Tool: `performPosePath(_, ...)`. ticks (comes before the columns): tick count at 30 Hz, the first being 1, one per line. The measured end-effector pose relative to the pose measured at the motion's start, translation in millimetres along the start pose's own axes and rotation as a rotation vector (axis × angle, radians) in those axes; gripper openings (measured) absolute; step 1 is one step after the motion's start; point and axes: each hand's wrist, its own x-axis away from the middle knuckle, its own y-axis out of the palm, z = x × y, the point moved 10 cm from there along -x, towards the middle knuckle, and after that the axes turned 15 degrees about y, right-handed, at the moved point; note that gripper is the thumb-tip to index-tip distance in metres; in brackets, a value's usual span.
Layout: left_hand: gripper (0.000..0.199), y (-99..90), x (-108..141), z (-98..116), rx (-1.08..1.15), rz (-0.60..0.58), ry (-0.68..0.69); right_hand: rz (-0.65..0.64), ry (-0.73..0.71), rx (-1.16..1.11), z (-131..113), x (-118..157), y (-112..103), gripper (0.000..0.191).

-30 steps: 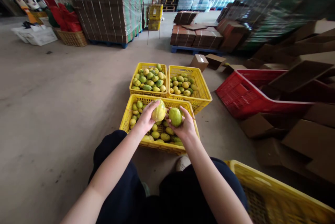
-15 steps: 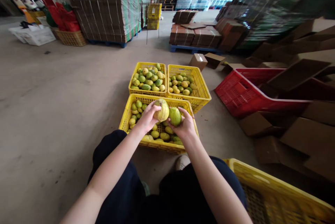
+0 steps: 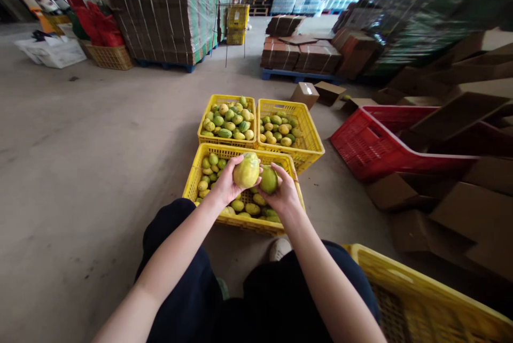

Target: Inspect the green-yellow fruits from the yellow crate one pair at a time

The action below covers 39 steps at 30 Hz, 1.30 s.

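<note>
My left hand (image 3: 227, 187) is wrapped round a pale yellow papaya (image 3: 246, 171), larger than the other one and raised over the front yellow crate (image 3: 191, 178). Close beside it, a greener papaya (image 3: 268, 179) is gripped in my right hand (image 3: 284, 192), its fingers curved about the fruit's right side. The two fruits nearly meet, and the left one partly covers the right one's edge. Below both hands, more green and yellow papayas (image 3: 252, 209) lie in the crate, partly hidden by my hands and forearms.
Two more yellow crates of papayas stand behind, one at left (image 3: 206, 139) and one at right (image 3: 312, 142). A red crate (image 3: 352, 145) and cardboard boxes (image 3: 468, 204) crowd the right. Another yellow crate (image 3: 401, 273) sits by my right knee. Wrapped pallet stacks (image 3: 148, 12) stand farther back.
The yellow papaya has turned in my left hand and shows another side. My right hand keeps hold of the green papaya almost in place, with the fruit slightly turned.
</note>
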Motion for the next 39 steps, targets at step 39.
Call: performPosePath(39,0.032,-18.4,-5,9,0.226,0.236,0.063,-0.232,-0.028,0.073,-7,8,23,0.019)
